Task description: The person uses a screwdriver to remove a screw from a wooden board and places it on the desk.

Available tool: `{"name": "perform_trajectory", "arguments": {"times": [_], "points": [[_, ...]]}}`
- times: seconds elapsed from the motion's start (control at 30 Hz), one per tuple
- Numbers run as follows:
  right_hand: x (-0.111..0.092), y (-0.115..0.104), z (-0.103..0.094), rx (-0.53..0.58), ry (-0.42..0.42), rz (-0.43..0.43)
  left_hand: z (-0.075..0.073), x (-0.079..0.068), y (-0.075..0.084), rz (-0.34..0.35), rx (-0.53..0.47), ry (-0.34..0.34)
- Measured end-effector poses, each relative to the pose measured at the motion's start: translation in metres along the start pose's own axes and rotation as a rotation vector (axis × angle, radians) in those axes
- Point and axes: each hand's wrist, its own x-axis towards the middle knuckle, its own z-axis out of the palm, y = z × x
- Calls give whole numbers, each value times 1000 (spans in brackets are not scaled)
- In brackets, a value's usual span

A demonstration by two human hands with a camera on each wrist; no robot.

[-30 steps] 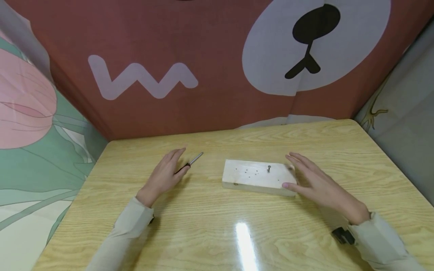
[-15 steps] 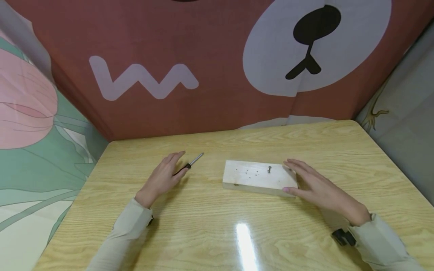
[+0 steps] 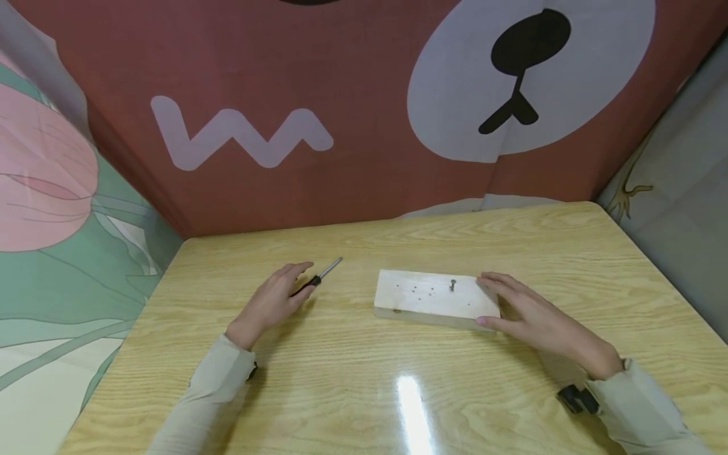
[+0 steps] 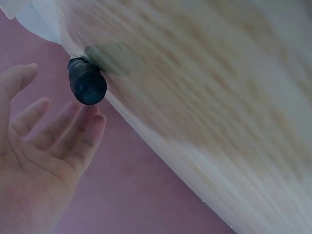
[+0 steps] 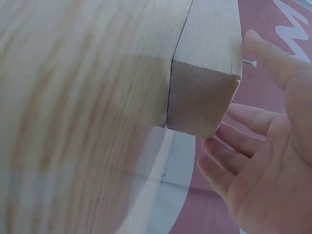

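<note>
While the left hand (image 3: 270, 306) arches over the screwdriver (image 3: 315, 280), its fingers are spread and hold nothing; the left wrist view shows the black handle between thumb and fingers, unclasped. The right hand (image 3: 529, 316) curves around the near-right end of the block (image 3: 412, 303), thumb toward the front edge and fingers toward the back, also spread rather than gripping; whether any fingertip touches the wood, I cannot tell. To steady the block well, thumb and fingers would probably press both long edges, staying clear of the screw (image 3: 452, 285), which stands in the top face near that hand with thread showing. To take the screwdriver well, the left fingers should likely close on the handle, leaving the metal shaft free; it points away and rightward. Small holes (image 3: 431, 289) dot the block's top. Block and screwdriver lie well apart on a wood-grain table (image 3: 341, 373), before a reddish backdrop (image 3: 256, 199).
</note>
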Motion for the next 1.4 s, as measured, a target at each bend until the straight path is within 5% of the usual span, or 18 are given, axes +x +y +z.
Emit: {"name": "perform_trajectory", "arguments": {"times": [1.4], "points": [[1,0,1,-64,-6,-19,0,8,-11,-122,-18,-152]]}}
